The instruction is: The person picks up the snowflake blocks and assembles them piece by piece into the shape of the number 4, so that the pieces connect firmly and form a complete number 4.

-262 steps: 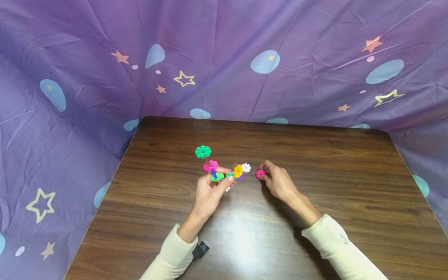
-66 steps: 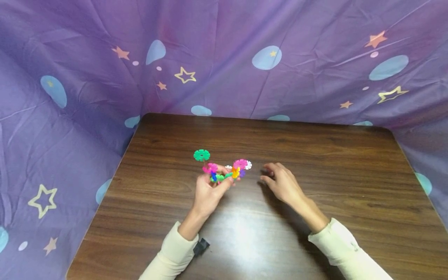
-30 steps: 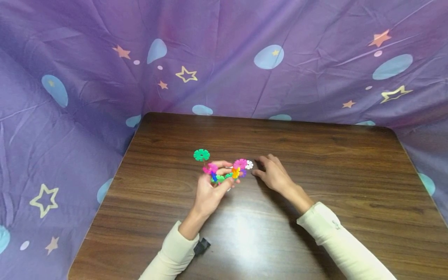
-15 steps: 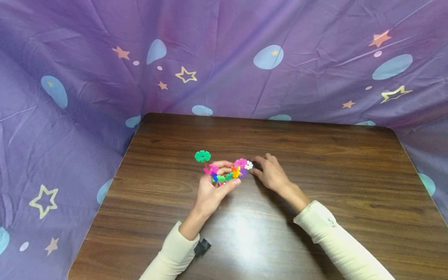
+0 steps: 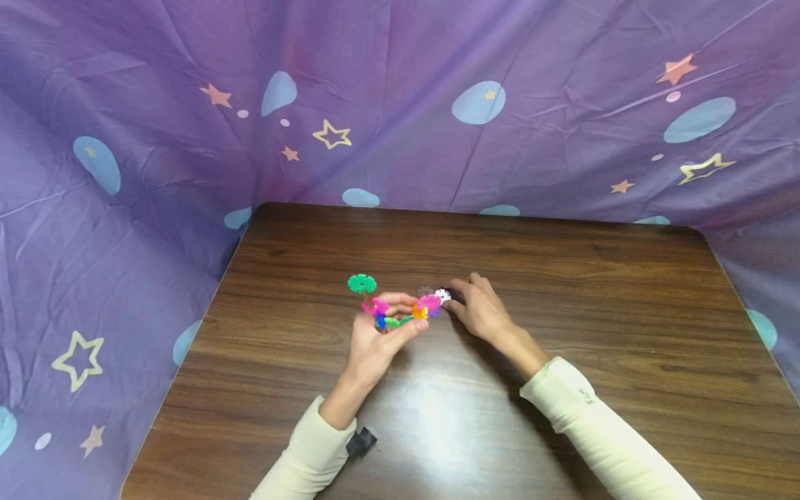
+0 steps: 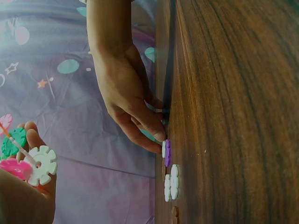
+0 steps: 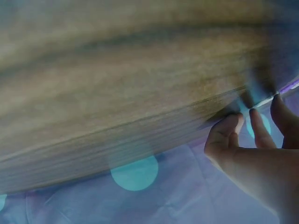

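Observation:
My left hand grips a chain of slotted flower-shaped plastic discs, raised over the table. A green disc tops its left end; pink, blue, light green and orange discs follow toward a pink disc on the right. In the left wrist view a white disc of the chain shows beside the left fingers. My right hand is low at the tabletop, thumb and fingertips pinching the edge of a small white disc. Against that disc lies a purple disc. The chain partly hides this spot in the head view.
More white discs and a brown disc lie on the table near the right hand. The brown wooden table backs onto a purple curtain with stars. A black device sits at the left wrist.
The loose pink disc, earlier in my right hand, now sits on the chain. My right hand has moved left to the white disc. The chain's right end has dipped slightly.

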Available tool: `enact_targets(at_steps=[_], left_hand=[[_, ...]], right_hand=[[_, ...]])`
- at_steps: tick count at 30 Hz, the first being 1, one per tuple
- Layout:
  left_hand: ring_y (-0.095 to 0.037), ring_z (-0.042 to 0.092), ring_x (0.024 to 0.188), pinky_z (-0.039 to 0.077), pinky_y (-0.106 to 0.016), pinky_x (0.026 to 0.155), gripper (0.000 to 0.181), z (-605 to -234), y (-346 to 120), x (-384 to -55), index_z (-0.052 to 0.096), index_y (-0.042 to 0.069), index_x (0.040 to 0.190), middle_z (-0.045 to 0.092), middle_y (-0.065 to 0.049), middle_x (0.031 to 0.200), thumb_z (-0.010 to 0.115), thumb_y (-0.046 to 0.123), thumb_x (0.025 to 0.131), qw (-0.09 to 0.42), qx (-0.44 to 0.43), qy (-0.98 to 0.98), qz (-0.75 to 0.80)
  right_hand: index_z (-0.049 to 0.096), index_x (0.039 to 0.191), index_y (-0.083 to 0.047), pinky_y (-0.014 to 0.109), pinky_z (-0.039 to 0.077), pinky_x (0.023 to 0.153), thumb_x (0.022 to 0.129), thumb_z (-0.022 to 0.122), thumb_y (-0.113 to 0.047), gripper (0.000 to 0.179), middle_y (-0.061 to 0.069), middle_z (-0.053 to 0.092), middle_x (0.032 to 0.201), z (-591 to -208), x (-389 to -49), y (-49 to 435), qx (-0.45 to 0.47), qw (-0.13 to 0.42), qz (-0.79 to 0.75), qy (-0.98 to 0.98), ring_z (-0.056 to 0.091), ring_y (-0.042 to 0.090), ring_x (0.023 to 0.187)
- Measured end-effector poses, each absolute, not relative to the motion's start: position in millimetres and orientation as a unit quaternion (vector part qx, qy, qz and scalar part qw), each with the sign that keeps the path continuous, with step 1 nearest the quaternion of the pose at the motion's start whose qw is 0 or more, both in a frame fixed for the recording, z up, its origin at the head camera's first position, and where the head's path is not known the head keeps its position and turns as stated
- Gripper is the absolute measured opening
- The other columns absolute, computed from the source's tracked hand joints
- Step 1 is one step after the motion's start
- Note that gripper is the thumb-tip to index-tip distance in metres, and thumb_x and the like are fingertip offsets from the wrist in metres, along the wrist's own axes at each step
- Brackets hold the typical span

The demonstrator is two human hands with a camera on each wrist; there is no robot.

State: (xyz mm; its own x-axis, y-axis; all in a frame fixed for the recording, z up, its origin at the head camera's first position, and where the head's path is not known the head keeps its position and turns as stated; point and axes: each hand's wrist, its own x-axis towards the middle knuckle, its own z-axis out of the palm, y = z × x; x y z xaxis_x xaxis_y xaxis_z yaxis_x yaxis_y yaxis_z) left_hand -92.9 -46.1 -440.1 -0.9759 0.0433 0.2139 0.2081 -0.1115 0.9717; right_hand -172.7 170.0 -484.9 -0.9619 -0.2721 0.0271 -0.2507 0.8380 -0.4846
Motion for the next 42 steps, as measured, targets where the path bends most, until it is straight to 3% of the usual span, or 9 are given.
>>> enact_targets(at_steps=[8,17,20,25,27,36,42], left_hand=[[-0.005,0.071,0.091,0.06,-0.019,0.08,0.035,-440,-47,-93,0.068,-0.008,0.111,0.071,-0.029,0.104,0.082,-0.005,0.079,0.054,-0.101,-0.663,-0.74],[-0.007,0.07,0.092,0.061,-0.021,0.082,0.038,-441,-46,-93,0.065,-0.011,0.114,0.069,-0.032,0.107,0.079,-0.008,0.078,0.053,-0.112,-0.641,-0.758],[-0.007,0.071,0.088,0.061,-0.02,0.077,0.038,-441,-45,-93,0.063,-0.013,0.114,0.071,-0.025,0.104,0.078,-0.009,0.079,0.051,-0.112,-0.624,-0.772],[-0.011,0.073,0.078,0.061,-0.022,0.066,0.032,-441,-46,-92,0.06,-0.016,0.114,0.074,0.0,0.095,0.072,-0.008,0.086,0.042,-0.114,-0.597,-0.793],[-0.013,0.074,0.075,0.061,-0.023,0.063,0.029,-441,-45,-92,0.06,-0.017,0.113,0.074,0.005,0.092,0.07,-0.007,0.088,0.042,-0.11,-0.591,-0.798],[-0.011,0.074,0.071,0.053,-0.015,0.055,0.025,-440,-45,-91,0.06,-0.018,0.106,0.075,0.007,0.085,0.071,-0.006,0.087,0.053,-0.093,-0.579,-0.809],[-0.01,0.073,0.069,0.055,-0.016,0.055,0.021,-440,-45,-92,0.061,-0.017,0.103,0.076,0.005,0.082,0.07,-0.006,0.088,0.052,-0.09,-0.559,-0.822]], right_hand=[[0.07,0.119,-0.004,0.051,0.051,0.091,0.091,0.078,-0.019,0.033,0.017,0.061,0.105,-486,-172,170,-0.145,0.011,-0.254,0.956,0.057,0.038,0.106],[0.063,0.102,-0.005,0.052,0.049,0.095,0.085,0.08,-0.013,0.025,0.015,0.064,0.102,-482,-168,174,-0.129,0.032,-0.279,0.951,0.058,0.037,0.107],[0.06,0.099,-0.005,0.051,0.048,0.091,0.085,0.081,-0.012,0.026,0.013,0.063,0.097,-482,-167,175,-0.125,0.033,-0.284,0.95,0.057,0.036,0.103],[0.059,0.099,-0.005,0.05,0.048,0.089,0.085,0.081,-0.013,0.026,0.012,0.062,0.095,-482,-166,175,-0.122,0.035,-0.284,0.951,0.056,0.034,0.101],[0.059,0.099,-0.006,0.049,0.048,0.089,0.085,0.081,-0.013,0.026,0.012,0.062,0.095,-482,-166,175,-0.121,0.034,-0.283,0.951,0.056,0.034,0.1],[0.06,0.095,-0.007,0.045,0.049,0.079,0.087,0.078,-0.009,0.02,0.008,0.07,0.085,-483,-165,179,-0.121,0.027,-0.313,0.942,0.06,0.027,0.089],[0.062,0.1,-0.006,0.044,0.053,0.081,0.09,0.075,-0.008,0.017,0.009,0.073,0.09,-479,-160,183,-0.102,0.044,-0.338,0.934,0.067,0.024,0.086]])
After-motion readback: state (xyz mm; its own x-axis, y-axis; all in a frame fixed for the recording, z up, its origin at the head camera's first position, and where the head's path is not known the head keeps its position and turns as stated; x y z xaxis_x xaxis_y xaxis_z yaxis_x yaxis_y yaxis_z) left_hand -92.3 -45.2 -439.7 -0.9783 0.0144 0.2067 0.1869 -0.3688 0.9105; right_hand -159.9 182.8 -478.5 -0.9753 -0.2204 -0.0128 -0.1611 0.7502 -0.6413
